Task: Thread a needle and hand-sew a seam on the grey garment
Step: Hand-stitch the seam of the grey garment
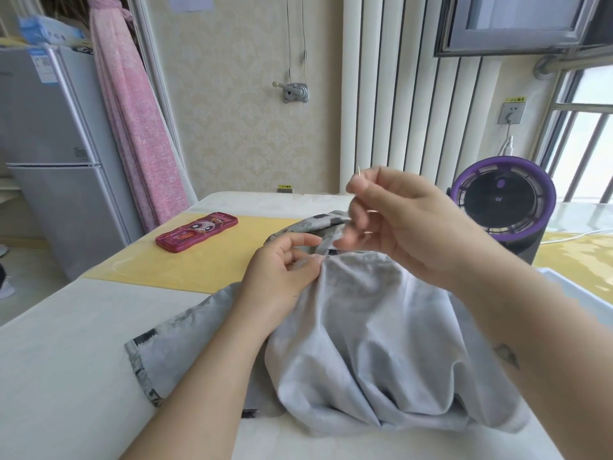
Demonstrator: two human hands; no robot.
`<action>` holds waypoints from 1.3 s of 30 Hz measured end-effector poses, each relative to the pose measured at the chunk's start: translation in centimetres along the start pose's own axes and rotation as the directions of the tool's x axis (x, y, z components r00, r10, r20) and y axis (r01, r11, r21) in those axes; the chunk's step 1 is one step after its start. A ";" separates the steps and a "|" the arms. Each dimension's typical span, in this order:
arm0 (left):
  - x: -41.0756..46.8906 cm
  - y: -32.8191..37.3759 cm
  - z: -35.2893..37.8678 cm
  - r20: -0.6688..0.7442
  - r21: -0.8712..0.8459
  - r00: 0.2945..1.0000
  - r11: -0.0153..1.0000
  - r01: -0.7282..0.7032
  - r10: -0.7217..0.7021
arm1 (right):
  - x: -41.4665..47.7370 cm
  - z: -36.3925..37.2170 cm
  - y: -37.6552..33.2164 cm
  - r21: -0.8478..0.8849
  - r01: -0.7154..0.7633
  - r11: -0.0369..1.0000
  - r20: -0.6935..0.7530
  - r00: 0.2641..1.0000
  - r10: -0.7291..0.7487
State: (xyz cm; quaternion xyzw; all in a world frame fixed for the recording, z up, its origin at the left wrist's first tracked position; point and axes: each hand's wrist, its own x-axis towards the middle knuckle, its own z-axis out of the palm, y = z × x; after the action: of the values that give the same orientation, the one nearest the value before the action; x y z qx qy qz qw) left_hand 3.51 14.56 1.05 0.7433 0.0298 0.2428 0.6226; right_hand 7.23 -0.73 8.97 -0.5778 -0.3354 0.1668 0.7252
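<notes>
The grey garment [365, 327] lies bunched toward the table's [66, 360] near edge. The left hand [278, 270] pinches a fold at its top; the right hand [408, 220], just above, pinches a needle [360, 171] (tip upward) between thumb and forefinger.

This is looking like a room in a home. A fridge [49, 154] is standing at 9 o'clock with a pink curtain [132, 127] hanging at 11, and a white radiator [398, 111] is rising at 12. A barred window [583, 134] is letting in daylight at 2, beside a socket [512, 113] and a fan [502, 202].
</notes>
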 end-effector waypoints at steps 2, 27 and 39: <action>0.0 -0.1 0.0 -0.012 0.082 0.999 0.996 -0.043 0.044 | -0.5 -0.1 -1.3 0.181 -0.102 0.978 0.022 0.995 0.099; 0.1 -0.3 -0.1 0.040 0.244 0.989 0.958 -0.150 0.145 | -0.4 -0.2 -0.2 0.233 -0.074 0.970 0.207 0.978 0.025; 0.1 -0.3 -0.2 0.010 0.346 0.973 0.912 -0.218 0.229 | -0.6 -1.2 0.1 -0.695 -0.069 0.716 -0.014 0.997 0.082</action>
State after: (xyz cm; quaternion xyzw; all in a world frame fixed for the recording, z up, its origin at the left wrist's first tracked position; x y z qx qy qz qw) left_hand 3.57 14.82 0.79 0.8356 -0.0034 0.3147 0.4502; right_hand 7.68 -1.98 8.60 -0.8191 -0.3560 0.0632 0.4453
